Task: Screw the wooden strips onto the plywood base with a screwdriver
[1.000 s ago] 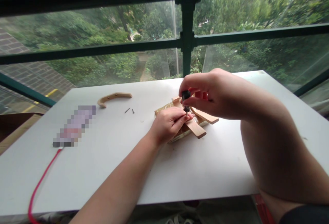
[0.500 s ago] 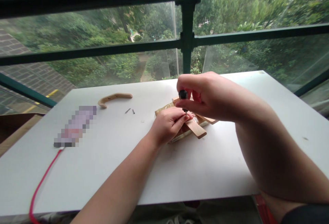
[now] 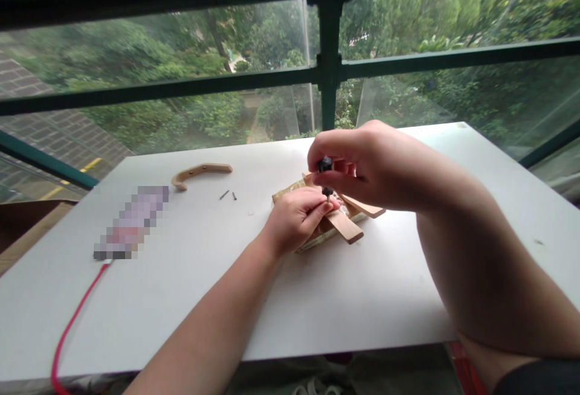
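My right hand (image 3: 347,162) is closed round the black handle of a screwdriver (image 3: 325,166), which points down with its shaft near my left thumb. My left hand (image 3: 299,217) is closed on a flat wooden piece (image 3: 348,227), pressing it over a box-like block (image 3: 312,243) with a yellowish edge. The screwdriver tip meets the spot by my left fingertips; the fingers hide what is under it. A second wooden piece (image 3: 369,208) sticks out to the right, partly covered by my right hand.
A curved wooden hook (image 3: 202,170) lies at the back left of the white table (image 3: 181,298). Two screws (image 3: 229,195) lie near it. Further left is a blurred-out phone-like object (image 3: 131,223) with a red cable (image 3: 75,316). Window bars (image 3: 330,63) stand behind the table.
My right hand has shifted slightly and its grip on the screwdriver has turned, showing more of the black handle. My left hand stays in place on the wooden piece.
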`<state>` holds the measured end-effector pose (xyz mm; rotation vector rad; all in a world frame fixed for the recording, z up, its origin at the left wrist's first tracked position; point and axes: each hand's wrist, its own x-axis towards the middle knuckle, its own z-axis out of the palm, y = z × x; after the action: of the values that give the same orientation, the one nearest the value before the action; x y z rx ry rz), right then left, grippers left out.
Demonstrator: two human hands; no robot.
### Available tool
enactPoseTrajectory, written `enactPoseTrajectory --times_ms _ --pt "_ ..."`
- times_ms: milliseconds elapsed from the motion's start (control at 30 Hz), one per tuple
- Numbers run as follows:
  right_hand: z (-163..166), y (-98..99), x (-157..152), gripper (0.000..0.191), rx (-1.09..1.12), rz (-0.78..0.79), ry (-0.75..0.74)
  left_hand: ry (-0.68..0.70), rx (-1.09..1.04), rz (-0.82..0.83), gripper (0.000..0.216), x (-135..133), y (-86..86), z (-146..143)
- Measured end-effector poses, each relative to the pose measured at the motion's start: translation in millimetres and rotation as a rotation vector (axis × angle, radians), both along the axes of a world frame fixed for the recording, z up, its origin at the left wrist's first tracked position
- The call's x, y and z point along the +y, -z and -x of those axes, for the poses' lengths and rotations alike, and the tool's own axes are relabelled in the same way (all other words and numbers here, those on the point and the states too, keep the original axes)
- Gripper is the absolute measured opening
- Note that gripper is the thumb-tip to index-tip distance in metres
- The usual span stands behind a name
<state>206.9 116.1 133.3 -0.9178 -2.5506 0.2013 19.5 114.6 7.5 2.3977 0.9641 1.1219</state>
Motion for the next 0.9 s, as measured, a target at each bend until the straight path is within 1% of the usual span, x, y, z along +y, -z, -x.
enactPoseTrajectory --times_ms 133,400,467,567,633,700,767,833,900 --pt "0 1.0 1 0.014 0.012 -0.059 0.037 -0.005 -0.001 0.021 0.021 0 0.7 0" --pt "6 5.2 4 0.024 0.046 -0.088 0.063 0.027 0.007 0.054 0.022 0 0.4 0" --pt "7 5.8 5 0.026 0.046 -0.092 0.069 0.017 0.013 0.071 0.022 0 0.5 0" --pt "8 7.0 4 0.025 0.027 -0.112 0.066 -0.012 0.024 0.081 0.022 0 0.3 1" --pt "8 7.7 3 0.024 0.031 -0.123 0.062 -0.007 0.024 0.07 0.023 0 0.2 1" --pt "7 7.5 3 0.023 0.039 -0.105 0.047 -0.005 0.02 0.053 0.023 0 0.2 1" --pt "3 6.0 2 0.02 0.027 -0.037 -0.006 -0.013 0.017 0.032 0.022 0 0.1 1" --pt "-2 3.3 0 0.026 0.004 0.044 -0.073 -0.007 0.015 0.016 0.022 0 -0.5 1" --pt "-6 0.5 -1 0.031 -0.029 0.088 -0.099 0.014 0.013 0.0 0.022 0 -1.5 1"
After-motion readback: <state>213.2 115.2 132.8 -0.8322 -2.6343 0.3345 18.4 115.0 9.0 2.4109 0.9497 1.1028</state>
